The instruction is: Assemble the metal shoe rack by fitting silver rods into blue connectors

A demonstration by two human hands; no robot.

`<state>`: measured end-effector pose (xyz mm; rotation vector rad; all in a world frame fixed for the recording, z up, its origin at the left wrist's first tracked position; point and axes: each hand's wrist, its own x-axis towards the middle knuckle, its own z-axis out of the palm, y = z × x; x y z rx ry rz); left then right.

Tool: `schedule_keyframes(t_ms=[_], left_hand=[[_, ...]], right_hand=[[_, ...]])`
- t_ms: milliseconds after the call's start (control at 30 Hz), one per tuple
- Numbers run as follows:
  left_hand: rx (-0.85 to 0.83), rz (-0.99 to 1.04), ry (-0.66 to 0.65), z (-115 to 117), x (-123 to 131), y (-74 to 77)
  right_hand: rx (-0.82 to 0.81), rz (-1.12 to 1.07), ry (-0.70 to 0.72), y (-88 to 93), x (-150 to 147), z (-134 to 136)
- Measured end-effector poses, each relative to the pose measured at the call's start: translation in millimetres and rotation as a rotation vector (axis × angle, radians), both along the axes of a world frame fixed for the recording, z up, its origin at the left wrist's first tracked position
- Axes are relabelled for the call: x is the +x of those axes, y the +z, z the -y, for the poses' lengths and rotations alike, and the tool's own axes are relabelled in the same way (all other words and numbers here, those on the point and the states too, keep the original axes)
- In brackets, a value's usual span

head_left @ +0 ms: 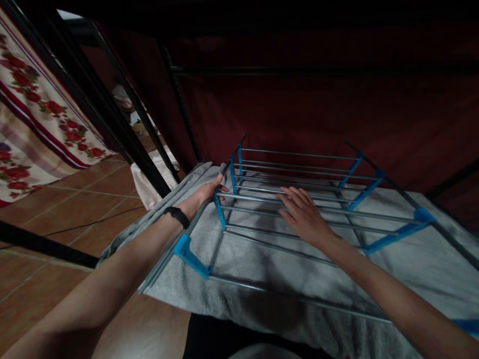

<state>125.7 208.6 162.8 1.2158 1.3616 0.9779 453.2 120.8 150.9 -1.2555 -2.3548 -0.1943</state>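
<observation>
A rack of thin metal tubes joined by blue plastic brackets lies on a grey blanket. It looks like a shoe rack on its side. My left hand, with a black band at the wrist, is wrapped around the dark side pole at the rack's left, beside a blue bracket. Over the middle tubes rests my right hand, palm down with fingers stretched out. Whether its palm presses on the tubes is hidden. More loose-looking tubes lie along the blanket's left edge, below my left forearm.
Dark metal bed posts stand at the left, and a horizontal bar crosses the back. A dark red curtain hangs behind the rack. Beyond the posts are a tiled floor, a flowered cloth and a striped cloth.
</observation>
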Motion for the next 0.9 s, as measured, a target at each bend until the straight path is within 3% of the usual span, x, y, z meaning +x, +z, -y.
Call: schedule_keyframes(t_ms=[167, 300, 600, 900], left_hand=[[-0.111, 0.033, 0.018, 0.2, 0.7, 2.3], [-0.063, -0.027, -0.002, -2.4, -2.8, -2.8], [-0.01, -0.11, -0.01, -12.5, -9.4, -16.5], [-0.016, -0.152, -0.011, -6.4, -5.6, -9.7]], right_hand=[[-0.013, 0.046, 0.143, 3.9, -86.5, -27.1], [-0.102, 0.129, 0.133, 10.8, -124.4, -37.4], [-0.146, 0.169, 0.106, 13.0, -141.0, -48.8], [-0.151, 0.215, 0.103, 16.4, -140.8, -48.1]])
